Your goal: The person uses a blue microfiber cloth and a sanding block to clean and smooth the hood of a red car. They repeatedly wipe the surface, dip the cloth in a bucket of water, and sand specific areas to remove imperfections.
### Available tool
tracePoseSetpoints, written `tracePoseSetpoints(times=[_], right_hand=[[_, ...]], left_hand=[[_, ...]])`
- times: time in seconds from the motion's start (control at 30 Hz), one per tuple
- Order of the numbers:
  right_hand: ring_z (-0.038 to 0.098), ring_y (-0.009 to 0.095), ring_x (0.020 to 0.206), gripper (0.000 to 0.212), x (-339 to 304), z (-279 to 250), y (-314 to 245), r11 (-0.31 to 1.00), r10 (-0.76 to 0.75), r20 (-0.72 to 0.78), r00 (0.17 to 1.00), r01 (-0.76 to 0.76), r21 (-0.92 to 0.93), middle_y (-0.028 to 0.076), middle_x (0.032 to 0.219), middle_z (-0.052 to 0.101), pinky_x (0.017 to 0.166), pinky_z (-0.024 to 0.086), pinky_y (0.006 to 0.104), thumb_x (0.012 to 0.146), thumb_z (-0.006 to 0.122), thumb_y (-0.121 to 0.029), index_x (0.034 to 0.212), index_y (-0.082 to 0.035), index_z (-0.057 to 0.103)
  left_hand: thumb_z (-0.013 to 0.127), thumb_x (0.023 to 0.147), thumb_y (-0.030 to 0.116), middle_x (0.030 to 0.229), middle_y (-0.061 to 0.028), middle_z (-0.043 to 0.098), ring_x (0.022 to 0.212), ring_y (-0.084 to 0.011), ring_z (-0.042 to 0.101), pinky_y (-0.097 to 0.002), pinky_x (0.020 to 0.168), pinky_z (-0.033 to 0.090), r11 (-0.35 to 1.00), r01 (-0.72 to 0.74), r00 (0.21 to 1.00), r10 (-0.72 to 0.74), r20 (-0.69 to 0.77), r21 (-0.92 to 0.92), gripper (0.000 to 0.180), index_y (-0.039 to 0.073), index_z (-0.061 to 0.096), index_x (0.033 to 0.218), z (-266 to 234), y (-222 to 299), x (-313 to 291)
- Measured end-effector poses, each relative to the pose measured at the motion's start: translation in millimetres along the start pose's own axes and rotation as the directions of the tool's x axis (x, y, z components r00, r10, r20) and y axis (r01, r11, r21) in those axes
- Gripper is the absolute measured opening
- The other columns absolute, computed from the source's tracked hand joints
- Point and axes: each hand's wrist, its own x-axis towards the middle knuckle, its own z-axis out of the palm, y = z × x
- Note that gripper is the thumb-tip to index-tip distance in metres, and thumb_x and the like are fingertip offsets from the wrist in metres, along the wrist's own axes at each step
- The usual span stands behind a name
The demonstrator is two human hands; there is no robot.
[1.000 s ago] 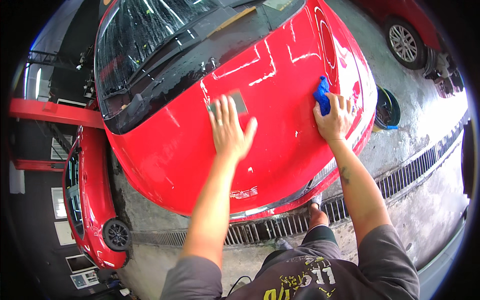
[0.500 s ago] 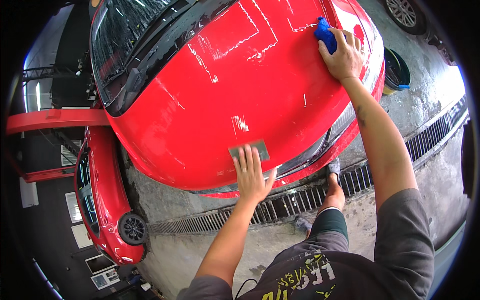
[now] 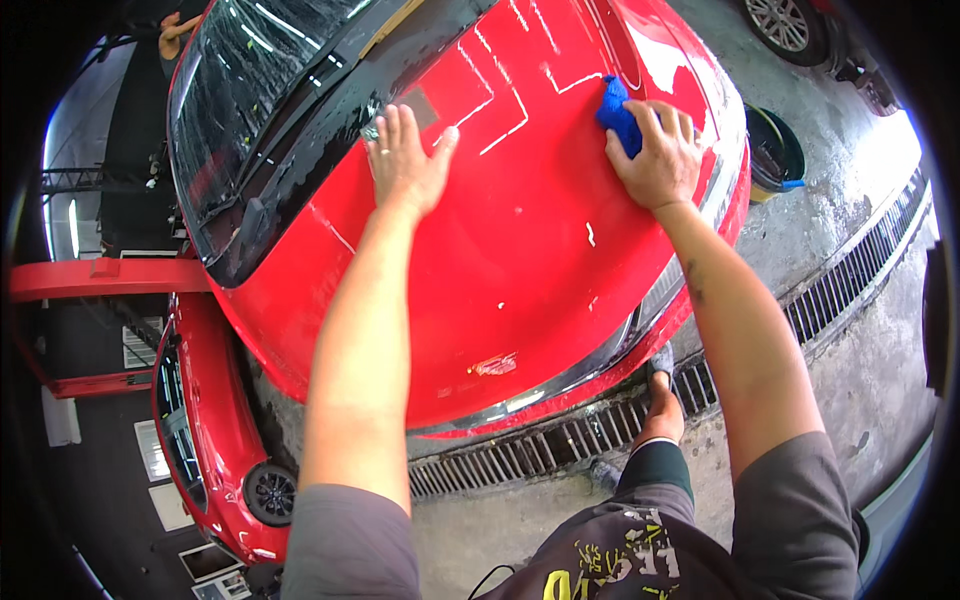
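My left hand (image 3: 408,170) lies flat on the red car hood (image 3: 500,250), close to the base of the windshield, fingers stretched out and thumb apart. Beneath its fingertips is a thin grey-brown square pad (image 3: 424,108), partly covered by the hand. Over at the right side of the hood, my right hand (image 3: 660,160) is closed round a bunched blue cloth (image 3: 618,120), which touches the paint. White wet streaks (image 3: 510,100) run across the hood between the two hands. A smeared patch (image 3: 494,366) shows near the hood's front edge.
A dark bucket (image 3: 776,150) stands on the wet floor right of the car. A drain grate (image 3: 560,440) crosses the floor in front of the bumper. Another red car (image 3: 215,420) is at the left. A person (image 3: 175,35) is beyond the windshield, and a wheel (image 3: 785,25) shows at upper right.
My left hand and the pad have moved from the hood's front edge up to near the windshield. My right hand, still on the blue cloth, appears slightly lower and further left.
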Motion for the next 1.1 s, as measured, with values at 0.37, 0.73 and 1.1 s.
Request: tracePoseSetpoints(times=[0.37,0.73,1.1], right_hand=[[0.064,0.032,0.132,0.05,-2,2,3,0.997,0.052,0.057,0.997,-0.049,-0.066,0.004,0.135,0.071,0.112,0.047,0.0629,0.091,0.082,-0.048,0.135,-0.026,0.073],[0.064,0.03,0.131,0.05,-3,2,12,0.999,0.017,0.01,1.0,-0.017,-0.042,0.002,0.134,0.07,0.11,0.047,0.0608,0.091,0.082,-0.048,0.135,-0.028,0.072],[0.064,0.031,0.132,0.048,0,-10,8,0.999,0.035,0.036,0.999,-0.034,-0.022,0.004,0.135,0.07,0.111,0.047,0.0612,0.091,0.083,-0.045,0.133,-0.026,0.072]], left_hand=[[0.063,0.104,0.056,0.186,-0.0311,0.013,0.174,-0.0483,0.005,-0.0663,0.139,0.006,0.967,-0.252,0.945,0.239,0.224,0.032,0.104,-0.005,0.021,0.177,62,-6,-384],[0.05,0.114,0.059,0.187,-0.0272,0.013,0.175,-0.0431,0.008,-0.0589,0.14,0.008,0.992,-0.114,0.991,0.118,-0.07,0.06,0.097,-0.003,0.013,0.179,27,36,-93],[0.056,0.11,0.059,0.186,-0.0319,0.013,0.173,-0.0489,0.008,-0.0629,0.139,0.007,0.984,-0.177,0.983,0.177,0.04,0.0,0.102,-0.003,0.013,0.179,3,27,-125]])
